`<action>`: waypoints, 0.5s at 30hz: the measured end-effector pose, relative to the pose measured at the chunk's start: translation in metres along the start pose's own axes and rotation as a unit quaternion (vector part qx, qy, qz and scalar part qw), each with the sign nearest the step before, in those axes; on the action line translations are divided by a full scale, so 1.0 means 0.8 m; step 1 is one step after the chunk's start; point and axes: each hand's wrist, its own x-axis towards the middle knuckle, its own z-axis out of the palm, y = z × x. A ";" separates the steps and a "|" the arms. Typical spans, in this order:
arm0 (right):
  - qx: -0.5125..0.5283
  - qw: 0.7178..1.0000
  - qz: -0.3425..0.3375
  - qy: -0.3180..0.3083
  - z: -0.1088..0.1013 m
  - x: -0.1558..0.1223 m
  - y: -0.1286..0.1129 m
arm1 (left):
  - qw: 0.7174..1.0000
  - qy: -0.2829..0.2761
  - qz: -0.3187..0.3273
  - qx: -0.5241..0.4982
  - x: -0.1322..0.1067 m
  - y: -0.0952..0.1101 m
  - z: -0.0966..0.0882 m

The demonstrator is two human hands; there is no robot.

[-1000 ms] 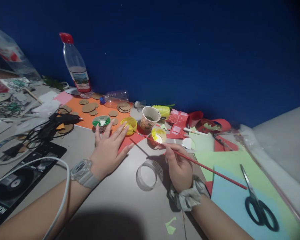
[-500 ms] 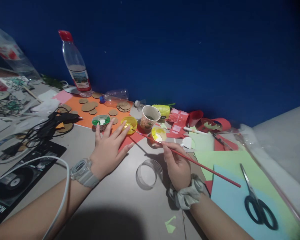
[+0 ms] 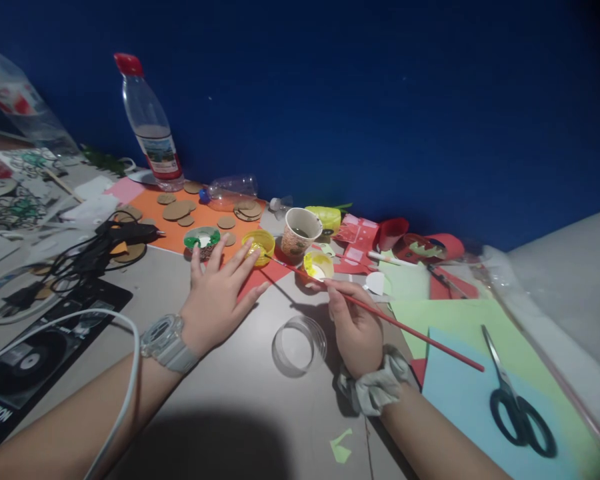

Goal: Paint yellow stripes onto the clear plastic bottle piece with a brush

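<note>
My right hand (image 3: 356, 325) pinches a red paintbrush (image 3: 415, 331). The brush's tip reaches left to a small yellow tub (image 3: 265, 241). My left hand (image 3: 220, 293) lies with its fingers spread, the fingertips beside that tub and in front of a small green-rimmed container (image 3: 200, 244). Just beyond the brush is a small pot (image 3: 318, 265) with yellow and white paint inside. Behind that pot, a patterned paper cup (image 3: 297, 241) holds dark liquid. Between my hands a clear plastic ring (image 3: 297, 347) rests on the table.
On the left are a black glue gun (image 3: 130, 232) with its cord and a white cable (image 3: 135, 347). A red-capped bottle (image 3: 153, 133) stands at the back by cardboard discs (image 3: 176, 211). Scissors (image 3: 515, 403) lie on blue paper (image 3: 455, 400) at right.
The view has shifted very slightly. Both hands and the brush stay almost where they were, with the brush tip still at the yellow tub.
</note>
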 end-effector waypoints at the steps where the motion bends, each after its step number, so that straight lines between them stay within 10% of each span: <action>1: 0.000 1.000 0.001 0.000 0.000 0.000 0.000 | 1.000 0.002 0.000 0.000 0.000 0.000 0.000; 15: -0.021 0.999 0.001 0.025 0.001 0.003 -0.003 | 1.000 0.002 0.007 0.011 -0.002 -0.001 0.002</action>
